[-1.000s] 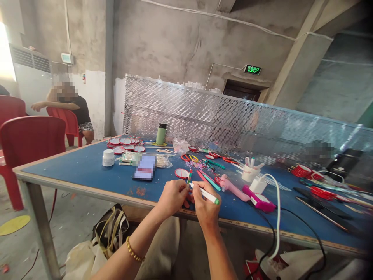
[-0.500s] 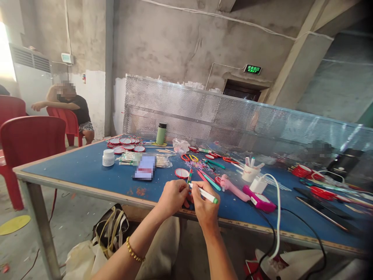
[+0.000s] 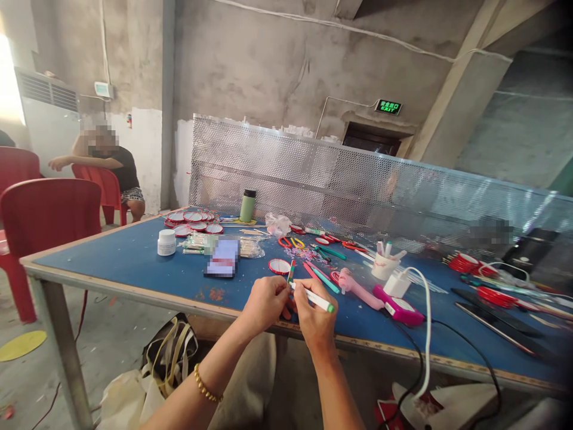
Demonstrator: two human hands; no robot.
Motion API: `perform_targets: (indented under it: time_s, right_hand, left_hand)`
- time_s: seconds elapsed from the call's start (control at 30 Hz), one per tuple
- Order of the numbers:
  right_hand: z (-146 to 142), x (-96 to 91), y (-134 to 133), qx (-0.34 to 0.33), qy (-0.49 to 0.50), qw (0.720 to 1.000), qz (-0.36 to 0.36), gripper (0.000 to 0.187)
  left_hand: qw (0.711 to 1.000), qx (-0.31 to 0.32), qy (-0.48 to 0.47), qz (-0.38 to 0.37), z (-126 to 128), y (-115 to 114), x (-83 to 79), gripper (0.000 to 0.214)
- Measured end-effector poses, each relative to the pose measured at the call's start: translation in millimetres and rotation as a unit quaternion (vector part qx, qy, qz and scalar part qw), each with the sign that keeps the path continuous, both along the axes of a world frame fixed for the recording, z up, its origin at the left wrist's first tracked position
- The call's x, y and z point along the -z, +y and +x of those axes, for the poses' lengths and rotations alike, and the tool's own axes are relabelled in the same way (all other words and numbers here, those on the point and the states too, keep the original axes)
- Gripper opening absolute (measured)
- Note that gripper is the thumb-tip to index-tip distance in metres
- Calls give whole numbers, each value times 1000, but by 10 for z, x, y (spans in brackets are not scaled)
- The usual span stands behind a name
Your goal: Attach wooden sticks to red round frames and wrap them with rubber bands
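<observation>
My two hands meet at the near edge of the blue surface (image 3: pixel 134 263). My right hand (image 3: pixel 316 322) has its fingers clamped on one white marker (image 3: pixel 313 297) with a green end. My left hand (image 3: pixel 264 301) has its fingers pinched together at the marker's white end. I cannot tell what they grip. One white jar (image 3: pixel 166 242) and one green bottle (image 3: pixel 247 206) stand well apart to the left, with bare blue room before them.

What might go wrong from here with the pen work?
The left hand pinches the small stick right over the table edge; a slip would likely drop it to the floor. The marker in the right hand works close to the left hand, so ink may stain skin. The white cable loops beside the right arm and might snag.
</observation>
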State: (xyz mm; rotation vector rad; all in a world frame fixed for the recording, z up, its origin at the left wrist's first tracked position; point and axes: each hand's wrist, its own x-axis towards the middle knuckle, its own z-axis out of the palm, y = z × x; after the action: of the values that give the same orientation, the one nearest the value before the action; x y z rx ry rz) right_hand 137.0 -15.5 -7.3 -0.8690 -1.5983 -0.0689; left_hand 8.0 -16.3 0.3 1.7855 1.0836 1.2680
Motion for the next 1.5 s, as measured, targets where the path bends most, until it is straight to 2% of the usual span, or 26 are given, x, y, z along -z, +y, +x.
perform_targets:
  time_s: [0.23, 0.6, 1.03, 1.5]
  right_hand:
    - [-2, 24, 3, 5, 43, 999, -24, 20]
    - [-21, -9, -15, -13, 24, 1000, -8, 20]
    - [-5, 7, 9, -3, 9, 1000, -9, 20]
    - [-15, -22, -12, -3, 16, 1000, -8, 20]
  left_hand:
    - [1000, 13, -20, -5, 0, 11, 11, 25]
    - [1000, 5, -6, 1, 0, 2, -7, 24]
    - [1000, 2, 10, 11, -8, 9, -12, 25]
    - [1000, 8, -3, -14, 3, 9, -3, 21]
